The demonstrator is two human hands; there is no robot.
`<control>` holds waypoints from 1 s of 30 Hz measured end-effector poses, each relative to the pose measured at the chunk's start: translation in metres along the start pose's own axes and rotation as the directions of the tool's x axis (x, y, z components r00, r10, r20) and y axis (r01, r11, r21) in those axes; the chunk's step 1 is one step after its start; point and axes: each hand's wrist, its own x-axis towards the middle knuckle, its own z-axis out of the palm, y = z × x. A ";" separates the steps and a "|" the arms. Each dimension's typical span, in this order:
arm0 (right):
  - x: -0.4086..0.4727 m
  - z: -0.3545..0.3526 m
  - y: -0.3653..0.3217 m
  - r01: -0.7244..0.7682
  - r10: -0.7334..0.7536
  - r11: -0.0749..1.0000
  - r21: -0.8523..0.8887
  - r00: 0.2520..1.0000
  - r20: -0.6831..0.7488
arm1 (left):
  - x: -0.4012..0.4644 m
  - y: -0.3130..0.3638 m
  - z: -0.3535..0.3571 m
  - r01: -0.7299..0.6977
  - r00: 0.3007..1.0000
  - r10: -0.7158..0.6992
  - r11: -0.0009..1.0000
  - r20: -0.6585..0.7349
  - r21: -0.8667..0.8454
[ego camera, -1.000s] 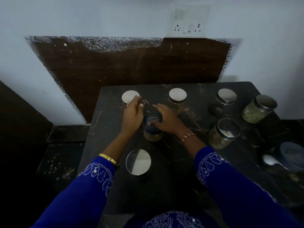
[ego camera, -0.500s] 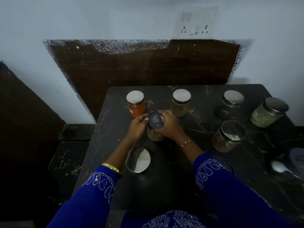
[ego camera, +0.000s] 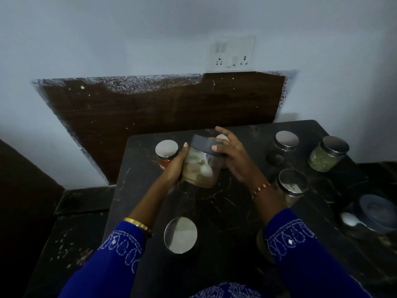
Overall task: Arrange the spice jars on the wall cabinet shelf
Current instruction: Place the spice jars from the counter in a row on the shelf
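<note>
A clear jar with a dark lid, holding pale powder and a white spoon, is lifted and tilted above the black table. My left hand grips its body from the left. My right hand holds the lid and right side, fingers partly spread. Behind my left hand stands an orange-spice jar with a steel lid. More steel-lidded jars sit at the back right, far right with green contents, mid right and near front.
A jar lying on its side with a blue lid and a spoon rests at the right edge. A small dark lid lies on the table. A brown panel and a wall socket plate are behind. A lower dark ledge is left.
Both hands have raised the dark-lidded jar off the table and tilted it on its side. The view has tipped upward, showing more wall.
</note>
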 end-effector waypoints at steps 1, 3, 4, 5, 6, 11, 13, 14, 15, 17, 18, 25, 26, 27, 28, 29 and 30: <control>0.000 0.001 -0.002 0.012 -0.011 0.996 0.092 1.000 -0.009 | 0.000 0.001 0.000 0.028 0.998 -0.025 0.997 0.049 -0.067; 0.003 0.003 -0.004 0.041 -0.029 0.985 0.170 0.997 -0.077 | 0.000 0.004 0.004 0.066 0.989 -0.039 0.981 0.145 -0.185; 0.004 0.004 -0.004 0.058 -0.035 0.983 0.172 0.991 -0.130 | 0.000 0.006 0.008 0.076 0.984 -0.038 0.973 0.172 -0.217; 0.006 0.005 -0.004 0.072 -0.042 0.986 0.153 0.981 -0.189 | 0.001 0.009 0.012 0.081 0.983 -0.037 0.968 0.181 -0.238; 0.009 0.006 -0.004 0.082 -0.055 0.992 0.099 0.966 -0.251 | 0.002 0.011 0.015 0.080 0.984 -0.037 0.965 0.173 -0.249; 0.018 0.001 -0.008 0.043 -0.213 0.922 -0.386 0.886 -0.411 | 0.005 0.027 0.026 -0.026 0.999 0.024 0.998 -0.032 -0.061; 0.019 0.000 -0.008 0.017 -0.169 0.931 -0.365 0.907 -0.387 | 0.006 0.033 0.030 -0.064 0.991 0.069 0.997 -0.113 0.047; 0.018 -0.001 -0.008 0.014 -0.127 0.949 -0.314 0.931 -0.343 | 0.007 0.035 0.032 -0.089 0.983 0.102 0.992 -0.152 0.091; 0.016 -0.001 -0.008 0.016 -0.094 0.965 -0.261 0.953 -0.290 | 0.006 0.037 0.034 -0.120 0.973 0.142 0.984 -0.182 0.129; 0.013 0.000 -0.009 0.017 -0.054 0.986 -0.163 0.973 -0.224 | 0.006 0.040 0.037 -0.188 0.954 0.221 0.968 -0.204 0.169; 0.012 0.001 -0.011 0.023 -0.045 0.995 -0.101 0.976 -0.215 | 0.006 0.042 0.037 -0.216 0.947 0.248 0.962 -0.203 0.170; 0.008 0.013 -0.028 0.060 -0.031 0.972 0.226 0.991 -0.127 | 0.006 0.050 0.041 -0.292 0.941 0.303 0.952 -0.150 0.094; 0.010 0.015 -0.030 0.067 -0.035 0.974 0.218 0.989 -0.145 | 0.004 0.052 0.044 -0.275 0.951 0.283 0.958 -0.121 0.081; 0.011 0.018 -0.032 0.072 -0.039 0.978 0.196 0.985 -0.170 | 0.002 0.054 0.047 -0.266 0.956 0.274 0.961 -0.105 0.081; 0.013 0.020 -0.034 0.079 -0.047 0.984 0.157 0.979 -0.200 | 0.000 0.058 0.048 -0.270 0.956 0.278 0.959 -0.097 0.091; 0.015 0.023 -0.038 0.087 -0.061 0.990 0.108 0.973 -0.221 | -0.002 0.063 0.049 -0.280 0.952 0.291 0.954 -0.096 0.109; 0.017 0.025 -0.042 0.094 -0.079 0.994 0.055 0.970 -0.231 | -0.003 0.069 0.050 -0.293 0.947 0.306 0.947 -0.093 0.135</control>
